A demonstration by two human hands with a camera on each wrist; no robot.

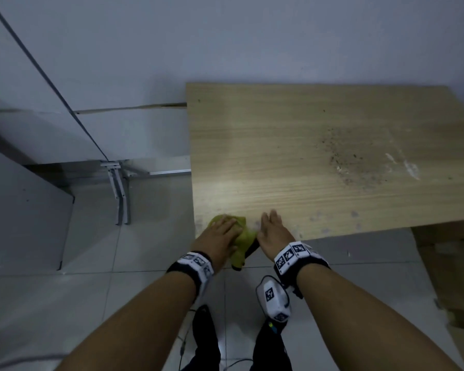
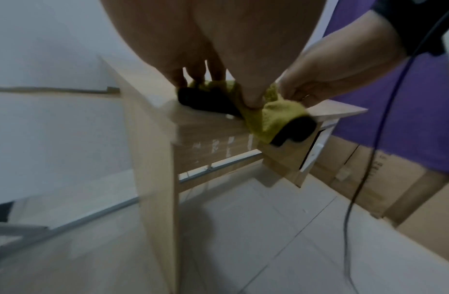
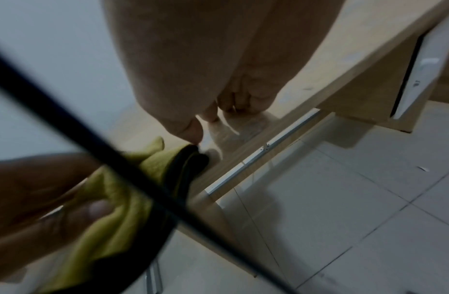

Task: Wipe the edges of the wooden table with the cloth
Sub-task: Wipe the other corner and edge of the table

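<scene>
Left hand (image 1: 220,236) pressed down on the yellow-green cloth (image 1: 241,236), thumb pinching it, at the wooden counter's (image 1: 306,145) near left corner | cloth draped over the edge | right hand (image 1: 275,231) just beside, fingers straight, flat on the counter, holding nothing

Head view looks steeply down; both wrist views (very close) share the table's (image 1: 292,145) near edge

No readable text anywhere. Wristbands (image 1: 296,253) at lower centre of the head view carry only black-and-white square marker codes; print on the cardboard boxes (image 2: 374,165) is too blurred.
</scene>
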